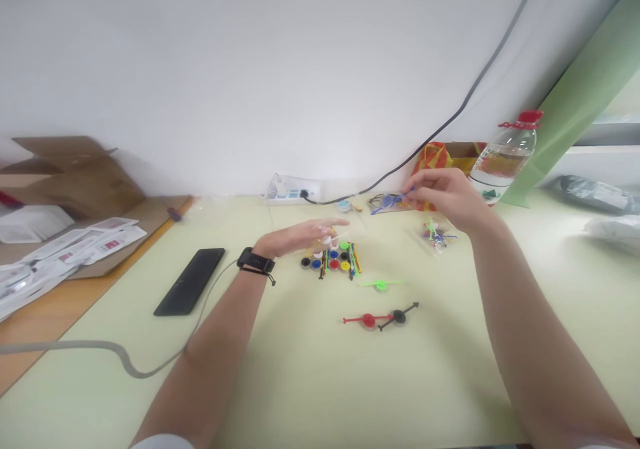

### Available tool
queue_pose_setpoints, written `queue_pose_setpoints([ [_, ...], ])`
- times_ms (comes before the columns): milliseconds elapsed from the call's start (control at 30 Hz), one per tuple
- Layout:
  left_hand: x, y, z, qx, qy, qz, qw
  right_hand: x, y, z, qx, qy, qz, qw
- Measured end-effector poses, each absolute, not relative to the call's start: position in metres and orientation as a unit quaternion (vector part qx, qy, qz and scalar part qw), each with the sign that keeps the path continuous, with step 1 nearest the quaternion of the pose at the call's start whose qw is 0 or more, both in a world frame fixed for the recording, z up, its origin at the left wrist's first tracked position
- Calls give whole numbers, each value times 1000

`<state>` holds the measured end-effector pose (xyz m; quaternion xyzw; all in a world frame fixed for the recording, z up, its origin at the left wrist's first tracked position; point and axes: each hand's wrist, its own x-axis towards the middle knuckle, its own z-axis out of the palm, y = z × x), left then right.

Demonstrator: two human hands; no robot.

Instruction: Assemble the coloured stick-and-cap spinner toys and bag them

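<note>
My right hand [440, 195] is raised near the back of the table, its thumb and fingers pinched on one end of a blue arrow spinner [387, 201]. My left hand [305, 235] hovers above the coloured parts, with a small white arrow spinner [327, 241] at its fingertips; the grip is partly hidden. Below it are rows of round bases, among them a red base [335, 265], beside several coloured arrows [355, 259]. Closer to me lie a green spinner [381, 285], a red spinner [369, 319] and a black spinner [399, 316].
A bag of spinner parts [437, 237] lies to the right, near a bottle [505, 159]. A power strip [293, 191] sits against the wall. On the left are a black phone [190, 282], a grey cable [125, 362] and a cardboard box [75, 175].
</note>
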<state>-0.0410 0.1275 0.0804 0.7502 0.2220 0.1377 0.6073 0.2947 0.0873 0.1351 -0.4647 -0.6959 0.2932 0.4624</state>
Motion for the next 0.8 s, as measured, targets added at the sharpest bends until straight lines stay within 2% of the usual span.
queue_pose_setpoints([
  [133, -37, 126, 81, 712, 231, 140, 648, 281, 90, 133, -439, -681, 330, 483],
  [500, -26, 123, 78, 699, 203, 144, 670, 232, 90, 115, -375, -739, 399, 392],
  [800, -25, 120, 79, 675, 209, 155, 690, 221, 88, 113, -350, -802, 357, 327],
])
